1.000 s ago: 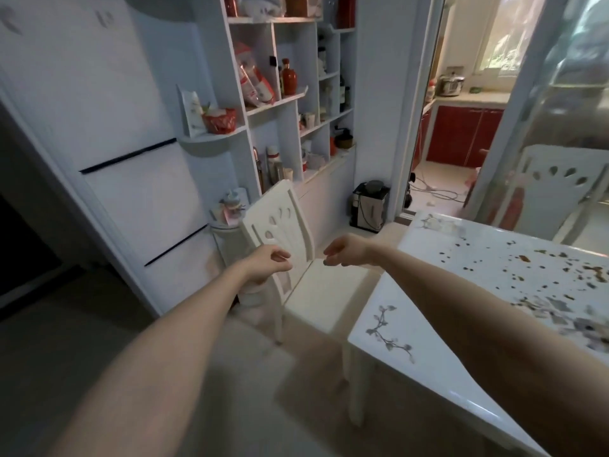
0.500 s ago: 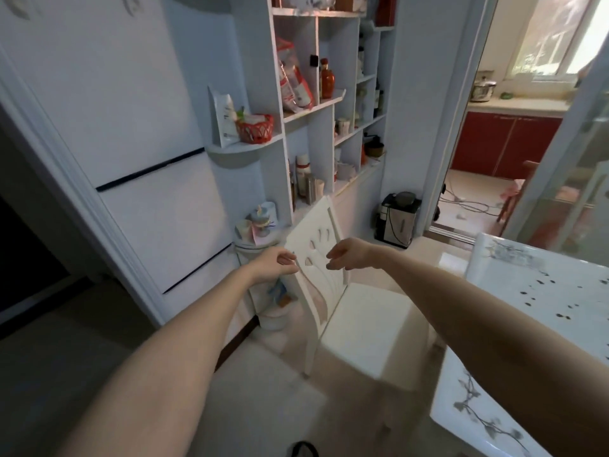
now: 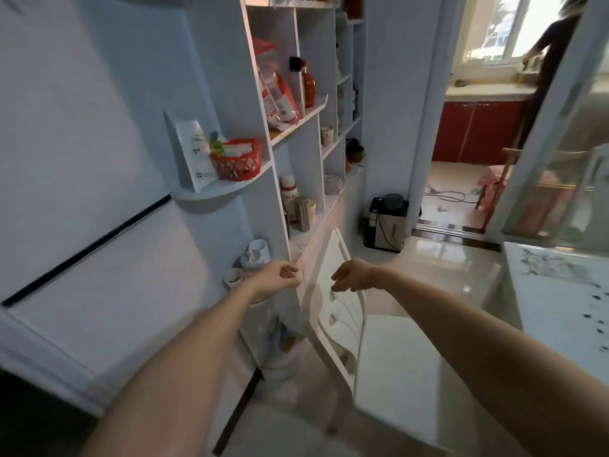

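A white plastic chair point(image 3: 392, 367) stands on the floor in front of me, its cut-out backrest point(image 3: 329, 311) turned toward the shelf unit. My left hand point(image 3: 278, 278) hovers just left of the backrest's upper edge with fingers loosely curled, holding nothing. In front of the backrest's upper part, my right hand point(image 3: 351, 275) hangs with loosely curled fingers pointing down and grips nothing. Whether either hand touches the chair cannot be told.
A white shelf unit point(image 3: 290, 133) with bottles, bags and a red basket point(image 3: 237, 159) stands behind the chair. A low stand with cups point(image 3: 253, 258) is at its foot. A white patterned table point(image 3: 560, 298) lies right, a black appliance point(image 3: 385, 222) by the doorway, a person point(image 3: 547, 61) in the kitchen.
The view has moved closer and swung left. The chair now lies nearer and lower, away from the table. Both hands stay extended by the backrest's top.
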The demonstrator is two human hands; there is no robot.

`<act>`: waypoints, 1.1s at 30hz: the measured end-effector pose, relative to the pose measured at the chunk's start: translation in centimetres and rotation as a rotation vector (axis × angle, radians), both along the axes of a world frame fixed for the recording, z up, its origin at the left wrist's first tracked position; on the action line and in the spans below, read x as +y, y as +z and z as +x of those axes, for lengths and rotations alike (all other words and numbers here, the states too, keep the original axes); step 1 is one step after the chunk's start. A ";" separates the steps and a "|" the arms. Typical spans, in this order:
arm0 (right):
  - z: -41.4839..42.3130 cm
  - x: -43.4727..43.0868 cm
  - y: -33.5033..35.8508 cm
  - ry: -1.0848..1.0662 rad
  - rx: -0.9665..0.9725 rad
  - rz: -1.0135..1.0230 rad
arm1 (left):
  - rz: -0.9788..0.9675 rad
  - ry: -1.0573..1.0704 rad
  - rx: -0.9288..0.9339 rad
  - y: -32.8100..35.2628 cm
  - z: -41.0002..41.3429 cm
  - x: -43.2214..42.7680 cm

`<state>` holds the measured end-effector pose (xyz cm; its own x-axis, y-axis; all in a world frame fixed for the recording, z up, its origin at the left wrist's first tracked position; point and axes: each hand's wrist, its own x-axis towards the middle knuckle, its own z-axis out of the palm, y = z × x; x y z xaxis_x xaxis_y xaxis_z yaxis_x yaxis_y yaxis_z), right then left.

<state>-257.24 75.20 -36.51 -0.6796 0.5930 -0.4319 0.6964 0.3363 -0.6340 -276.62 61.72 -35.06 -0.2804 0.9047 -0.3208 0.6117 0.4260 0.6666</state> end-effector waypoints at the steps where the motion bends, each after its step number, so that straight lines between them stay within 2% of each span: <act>1: -0.8 0.4 -0.3 -0.031 -0.004 -0.009 | 0.000 -0.016 -0.004 -0.3 -1.1 1.1; 6: -4.3 1.0 -2.5 -0.201 -0.004 -0.073 | -0.027 -0.026 -0.114 -2.6 -4.4 6.5; 13: -9.4 -1.4 -6.0 -0.661 0.066 -0.077 | -0.021 -0.064 -0.071 -6.4 -6.3 14.7; 18: -11.7 -3.9 -9.4 -0.905 0.093 -0.025 | -0.078 -0.005 -0.137 -8.4 -5.1 19.5; 21: -12.5 -4.3 -10.5 -0.984 0.059 -0.020 | -0.121 -0.032 -0.104 -10.5 -4.0 21.4; 24: -14.0 -4.8 -10.5 -0.976 0.029 -0.052 | -0.164 -0.004 -0.100 -12.3 -2.7 22.0; 29: -15.9 -4.4 -11.2 -0.925 -0.010 0.017 | -0.093 0.054 -0.001 -12.8 -1.9 22.2; 33: -16.0 -4.6 -11.7 -0.958 0.021 0.045 | -0.075 0.045 -0.005 -12.7 -1.6 22.2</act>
<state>-273.21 70.61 -48.24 0.0951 0.9167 -0.3881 0.6771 -0.3454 -0.6498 -278.17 83.94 -47.73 -0.3190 0.8645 -0.3883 0.5877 0.5019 0.6346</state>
